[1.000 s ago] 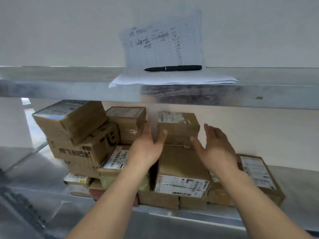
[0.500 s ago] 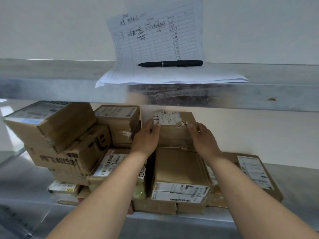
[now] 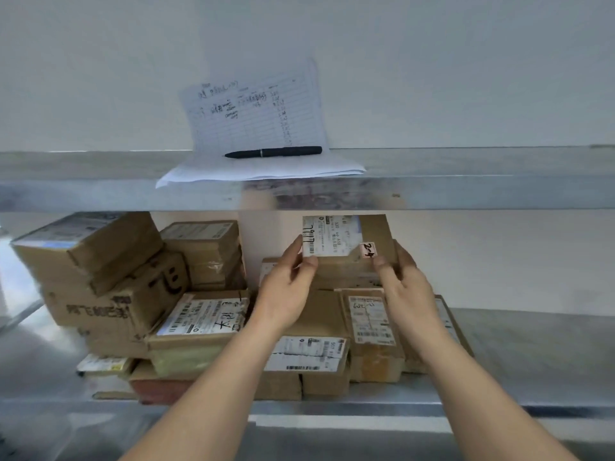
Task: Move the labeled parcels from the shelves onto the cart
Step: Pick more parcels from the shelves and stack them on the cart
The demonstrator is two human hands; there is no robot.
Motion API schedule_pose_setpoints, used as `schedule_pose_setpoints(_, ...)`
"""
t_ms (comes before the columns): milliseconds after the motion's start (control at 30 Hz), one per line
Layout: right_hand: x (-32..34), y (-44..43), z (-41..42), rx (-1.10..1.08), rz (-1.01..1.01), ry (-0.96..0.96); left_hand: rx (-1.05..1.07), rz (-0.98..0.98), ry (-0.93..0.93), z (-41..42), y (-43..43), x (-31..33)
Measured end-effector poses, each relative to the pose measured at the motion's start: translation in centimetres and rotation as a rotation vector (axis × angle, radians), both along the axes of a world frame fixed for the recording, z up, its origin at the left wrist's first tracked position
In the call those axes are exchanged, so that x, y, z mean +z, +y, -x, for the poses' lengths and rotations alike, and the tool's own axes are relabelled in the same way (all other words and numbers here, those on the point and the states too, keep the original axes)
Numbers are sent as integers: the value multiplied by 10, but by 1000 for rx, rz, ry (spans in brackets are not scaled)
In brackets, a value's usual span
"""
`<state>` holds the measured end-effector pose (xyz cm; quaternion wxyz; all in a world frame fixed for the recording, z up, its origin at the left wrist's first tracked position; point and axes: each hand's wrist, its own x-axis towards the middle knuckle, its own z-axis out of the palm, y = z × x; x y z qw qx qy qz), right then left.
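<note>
Metal shelving (image 3: pixel 499 191) against a pale wall carries a heap of cardboard boxes (image 3: pixel 109 287), and one small labeled parcel (image 3: pixel 336 237) is held above the heap, tilted label-forward just under the upper shelf's lip. Gripped only near its lower corners, it could knock that lip or slip down onto the boxes. Both arms reach forward: the left hand (image 3: pixel 283 294) pinches the left corner, while the right hand (image 3: pixel 406 287) clasps the right edge, thumb in front.

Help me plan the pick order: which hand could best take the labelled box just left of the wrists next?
Left, probably. Both hands grip the tilted parcel, yet the left hand is right beside that labelled box; the right hand holds the parcel's opposite edge, farther away.
</note>
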<state>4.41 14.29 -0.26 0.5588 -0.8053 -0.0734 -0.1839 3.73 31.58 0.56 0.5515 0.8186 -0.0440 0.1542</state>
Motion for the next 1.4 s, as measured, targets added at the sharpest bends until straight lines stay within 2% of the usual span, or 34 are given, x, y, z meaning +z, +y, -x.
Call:
schedule_pose_setpoints(100, -4, -28, 27, -6, -56, -9, -75, 27, -39, 17, -21, -10)
schedule_pose_setpoints(400, -40, -110, 92, -122, -144, -6, -306, 112, 19, 46, -100, -46)
schedule_pose_setpoints(767, -69, -230, 164, -493, -129, 20, -575, 93, 54, 71, -230, -62)
schedule_pose_setpoints(1133, -87, -343, 241, -733, -133, 76, -810, 83, 104, 107, -371, -79)
schedule_pose_setpoints(1400, -97, -422, 310, -967, -153, 49, -1013, 77, 143, 148, -481, -91)
